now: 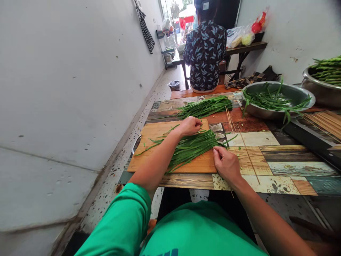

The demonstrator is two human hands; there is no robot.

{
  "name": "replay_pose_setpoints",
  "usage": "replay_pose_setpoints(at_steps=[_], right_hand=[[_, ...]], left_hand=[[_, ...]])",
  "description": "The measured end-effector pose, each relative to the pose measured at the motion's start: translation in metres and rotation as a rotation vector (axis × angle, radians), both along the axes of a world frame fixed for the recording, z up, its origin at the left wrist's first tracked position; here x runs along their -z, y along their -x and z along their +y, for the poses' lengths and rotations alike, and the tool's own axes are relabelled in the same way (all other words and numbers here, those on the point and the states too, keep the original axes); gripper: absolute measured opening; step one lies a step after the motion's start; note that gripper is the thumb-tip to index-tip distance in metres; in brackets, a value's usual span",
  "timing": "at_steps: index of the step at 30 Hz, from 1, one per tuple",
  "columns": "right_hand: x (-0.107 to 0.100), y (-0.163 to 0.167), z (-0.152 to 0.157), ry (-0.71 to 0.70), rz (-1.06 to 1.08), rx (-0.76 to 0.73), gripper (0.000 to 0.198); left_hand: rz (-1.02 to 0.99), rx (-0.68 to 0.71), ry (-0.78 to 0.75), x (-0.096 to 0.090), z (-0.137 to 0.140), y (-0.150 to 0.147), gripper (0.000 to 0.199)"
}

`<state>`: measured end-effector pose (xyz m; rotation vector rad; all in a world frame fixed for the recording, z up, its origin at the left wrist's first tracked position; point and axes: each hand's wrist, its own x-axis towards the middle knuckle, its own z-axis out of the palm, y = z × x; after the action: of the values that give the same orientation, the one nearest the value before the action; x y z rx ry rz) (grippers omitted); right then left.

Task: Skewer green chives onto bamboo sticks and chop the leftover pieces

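A bundle of garlic chives (190, 147) lies across the wooden cutting board (151, 133), its cut ends to the right. My left hand (190, 126) is just above the bundle's far side, fingers curled closed; whatever they pinch is hidden. At the board's right edge my right hand (226, 161) is closed around a thin bamboo skewer (232, 194), whose lower end shows below the palm. The fingertips are beside the chives' cut ends. Behind the board lies a second chive bundle (206, 106). Loose skewers (247, 153) rest on the table to the right.
A metal bowl (277, 113) of chive pieces stands at right, near a pot (318, 87) of green stalks. A black-handled knife (310, 142) and more bamboo skewers (323, 122) lie in front. A person (205, 57) in a patterned shirt sits beyond the table, facing away.
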<state>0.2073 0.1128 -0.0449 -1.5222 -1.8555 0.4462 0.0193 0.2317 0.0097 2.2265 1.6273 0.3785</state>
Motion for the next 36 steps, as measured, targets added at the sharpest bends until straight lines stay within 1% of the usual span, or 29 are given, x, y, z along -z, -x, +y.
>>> replay_pose_setpoints(at_steps=[2, 5, 8, 10, 13, 18, 20, 25, 36], right_hand=[[0.0, 0.0, 0.0, -0.004, 0.006, -0.005, 0.034], [0.0, 0.0, 0.0, -0.002, 0.002, 0.0, 0.034], [-0.001, 0.0, -0.001, 0.008, -0.004, 0.008, 0.034], [-0.001, 0.0, -0.001, 0.004, 0.001, 0.006, 0.034], [-0.001, 0.0, -0.001, -0.008, 0.013, 0.0, 0.034], [-0.001, 0.0, -0.001, -0.032, 0.035, 0.001, 0.033], [-0.001, 0.0, -0.001, -0.039, 0.038, -0.002, 0.033], [0.0, 0.0, -0.001, -0.051, 0.022, 0.004, 0.033], [0.0, 0.0, -0.001, -0.04, 0.023, -0.002, 0.035]], left_hand=[[-0.118, -0.052, 0.064, 0.001, -0.001, -0.002, 0.033], [-0.338, -0.172, 0.21, 0.0, -0.004, -0.004, 0.031], [-0.436, -0.216, 0.265, -0.002, -0.007, -0.003, 0.026], [-0.462, -0.195, 0.259, 0.0, -0.007, -0.001, 0.022], [-0.504, -0.17, 0.245, 0.006, -0.005, 0.001, 0.023], [-0.501, -0.208, 0.19, 0.015, -0.002, 0.001, 0.023], [-0.503, -0.223, 0.183, 0.016, -0.002, 0.0, 0.024], [-0.493, -0.202, 0.182, 0.016, -0.003, 0.0, 0.019], [-0.534, -0.165, 0.187, 0.017, -0.004, 0.0, 0.022]])
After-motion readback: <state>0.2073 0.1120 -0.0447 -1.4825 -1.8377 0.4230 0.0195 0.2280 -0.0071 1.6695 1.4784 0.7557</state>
